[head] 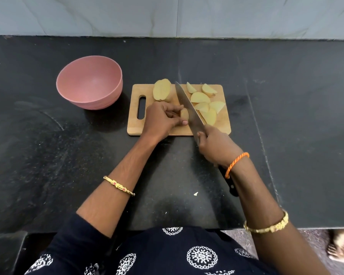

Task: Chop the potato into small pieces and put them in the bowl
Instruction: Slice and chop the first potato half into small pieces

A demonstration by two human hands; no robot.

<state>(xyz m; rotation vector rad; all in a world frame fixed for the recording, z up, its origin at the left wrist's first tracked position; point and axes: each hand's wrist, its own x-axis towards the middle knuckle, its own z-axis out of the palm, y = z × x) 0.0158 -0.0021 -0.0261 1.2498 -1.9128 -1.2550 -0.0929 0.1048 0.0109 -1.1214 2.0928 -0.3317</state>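
A small potato piece (184,114) sits on the wooden cutting board (135,124), pinched between the curled fingers and thumb of the left hand (163,118). Right against its far side lies the blade of the knife (189,106), which slants across the board from the near right up to a tip past the fingers. The right hand (214,147) wraps tight round the knife where blade meets handle, just off the board's near edge, wrist bent down; the black handle end pokes out below an orange thread bracelet (236,163).

Beyond the blade, away from the left hand, a cluster of cut potato wedges (204,102) lies spread over the board's right half. Above the left hand's knuckles, an uncut potato half (162,90) rests cut face up at the board's far edge, overhanging it slightly. Further left of the left hand, off the board, a pink bowl (89,82) stands on the black countertop (48,145), near the board's handle slot, holding nothing visible. A pale scrap (195,193) lies on the counter between the forearms, each of which wears a gold bangle.
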